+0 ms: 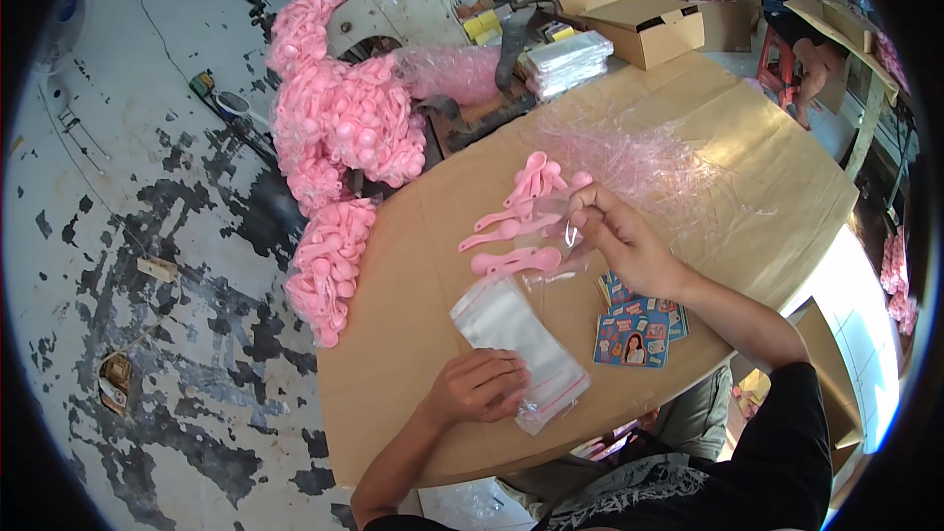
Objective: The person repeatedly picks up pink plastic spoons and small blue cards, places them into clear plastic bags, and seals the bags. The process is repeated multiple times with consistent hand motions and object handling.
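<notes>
Several pink spoons (519, 218) lie unbagged while the right hand (618, 241) pinches what seems one clear bag (568, 232) and the left hand (479, 385) presses flat on the bag stack (519, 349).

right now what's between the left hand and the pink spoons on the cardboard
In the head view, the stack of clear bags under the left hand stretches toward the pink spoons; past its far end, only bare cardboard tabletop.

Bare brown cardboard tabletop (393, 374) lies open at lower left of centre, and again toward the sunlit right edge. A loose pile of pink plastic spoons (521, 216) blocks the centre, with crinkled clear film (639, 162) behind it. Small printed blue cards (634, 329) sit lower right; a stack of clear zip bags (516, 344) fills the lower middle.
</notes>
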Demonstrator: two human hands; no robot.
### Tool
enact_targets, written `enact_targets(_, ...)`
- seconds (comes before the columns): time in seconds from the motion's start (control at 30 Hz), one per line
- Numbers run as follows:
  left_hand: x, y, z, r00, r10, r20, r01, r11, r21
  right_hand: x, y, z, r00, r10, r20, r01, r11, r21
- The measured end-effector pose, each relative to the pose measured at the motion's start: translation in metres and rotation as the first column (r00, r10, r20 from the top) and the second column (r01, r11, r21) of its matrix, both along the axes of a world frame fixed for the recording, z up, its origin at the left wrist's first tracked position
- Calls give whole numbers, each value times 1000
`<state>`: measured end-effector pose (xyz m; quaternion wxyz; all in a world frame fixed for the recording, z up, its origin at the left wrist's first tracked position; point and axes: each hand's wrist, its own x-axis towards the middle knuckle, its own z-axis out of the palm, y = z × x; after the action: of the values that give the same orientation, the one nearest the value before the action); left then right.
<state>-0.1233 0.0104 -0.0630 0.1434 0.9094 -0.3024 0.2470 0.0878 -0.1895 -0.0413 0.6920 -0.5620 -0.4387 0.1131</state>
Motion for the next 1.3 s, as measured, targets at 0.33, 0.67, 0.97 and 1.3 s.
enact_targets(0.33, 26, -27, 27, 974, 211, -77, -223, 947, -230, -34, -3, 4, 920, 392, -18, -392, 919, -23)
enact_targets(0.67, 103, -59, 53, 814, -354, -460, -427, 172, -888, -6, -10, -5, 970, 201, 134, -192, 979, -73)
enact_targets(0.97, 120, -22, 59, 819, -380, -431, -396, 170, -902, 36, -40, 32, 895, -12, 446, 147, 952, -269)
enact_targets(1.3, 121, -10, 11, 838, -344, -423, -436, 41, -899, 12, -37, 2, 578, 595, 559, 105, 625, -774)
